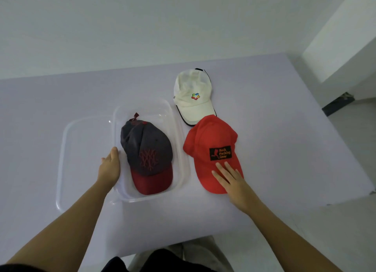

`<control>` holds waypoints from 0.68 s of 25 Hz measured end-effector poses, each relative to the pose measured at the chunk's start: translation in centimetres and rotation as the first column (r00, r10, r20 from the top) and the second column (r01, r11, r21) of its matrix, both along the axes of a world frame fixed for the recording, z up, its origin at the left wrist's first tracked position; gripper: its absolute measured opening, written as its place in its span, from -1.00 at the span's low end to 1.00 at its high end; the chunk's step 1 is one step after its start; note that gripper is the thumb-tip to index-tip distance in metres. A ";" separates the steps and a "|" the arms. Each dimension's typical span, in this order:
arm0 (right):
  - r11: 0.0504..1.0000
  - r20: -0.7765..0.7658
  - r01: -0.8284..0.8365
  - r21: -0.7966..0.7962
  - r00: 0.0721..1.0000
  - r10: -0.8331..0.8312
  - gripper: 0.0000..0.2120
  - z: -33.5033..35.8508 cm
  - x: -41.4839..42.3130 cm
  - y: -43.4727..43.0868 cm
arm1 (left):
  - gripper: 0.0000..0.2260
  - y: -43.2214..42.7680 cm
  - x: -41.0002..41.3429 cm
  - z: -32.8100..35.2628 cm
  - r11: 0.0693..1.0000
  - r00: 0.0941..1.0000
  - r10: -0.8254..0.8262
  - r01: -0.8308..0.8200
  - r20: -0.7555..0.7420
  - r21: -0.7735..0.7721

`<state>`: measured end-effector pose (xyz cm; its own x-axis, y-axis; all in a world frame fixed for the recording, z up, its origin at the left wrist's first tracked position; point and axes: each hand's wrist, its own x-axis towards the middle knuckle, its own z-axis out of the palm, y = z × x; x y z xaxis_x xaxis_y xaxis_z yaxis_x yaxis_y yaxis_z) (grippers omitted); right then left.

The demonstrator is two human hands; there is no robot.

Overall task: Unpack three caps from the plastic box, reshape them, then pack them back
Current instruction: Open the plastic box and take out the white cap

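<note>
A clear plastic box stands mid-table with a grey cap with a dark red brim lying inside it. My left hand rests against the box's left wall, thumb over the rim. To the right of the box lies a red cap with a black patch. My right hand lies flat on its brim, fingers spread. Behind the red cap sits a white cap with a coloured logo, its brim touching the red cap's crown.
A clear lid lies flat to the left of the box, partly under it. The pale lilac table ends at the right, with floor beyond. A white wall runs along the table's back.
</note>
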<state>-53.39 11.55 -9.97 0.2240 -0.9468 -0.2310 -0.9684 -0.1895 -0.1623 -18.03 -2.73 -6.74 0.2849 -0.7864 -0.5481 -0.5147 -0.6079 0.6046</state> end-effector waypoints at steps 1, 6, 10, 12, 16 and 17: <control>1.000 0.042 -0.005 0.023 0.999 0.004 -0.04 0.1 0.1 -0.3 | -0.42 0.1 -0.1 0.3 1.000 1.000 0.000 0.000 0.006 -0.019; 0.994 0.252 0.112 0.018 0.961 -0.113 -0.25 2.5 1.8 -1.4 | -0.56 0.6 -0.3 1.8 0.938 0.967 -0.037 0.121 0.252 -0.326; 0.966 0.597 0.258 -0.022 0.778 -0.194 -0.52 5.9 8.0 -5.3 | -0.55 -0.5 -2.1 3.1 0.819 0.968 -0.166 0.240 0.186 -0.521; 0.981 0.608 0.188 0.045 0.774 -0.177 -0.50 7.1 11.9 -7.7 | -0.45 -1.7 -3.5 3.3 0.877 0.980 -0.194 0.198 0.053 -0.437; 0.967 0.469 0.119 0.226 0.857 -0.215 -0.39 6.3 15.8 -10.6 | -0.59 -2.9 -4.9 2.5 0.958 0.983 -0.125 0.086 -0.132 -0.274; 0.953 0.470 0.124 0.277 0.848 -0.247 -0.38 6.1 16.2 -11.0 | -0.65 -2.9 -4.9 2.8 0.949 0.979 -0.150 0.104 -0.138 -0.297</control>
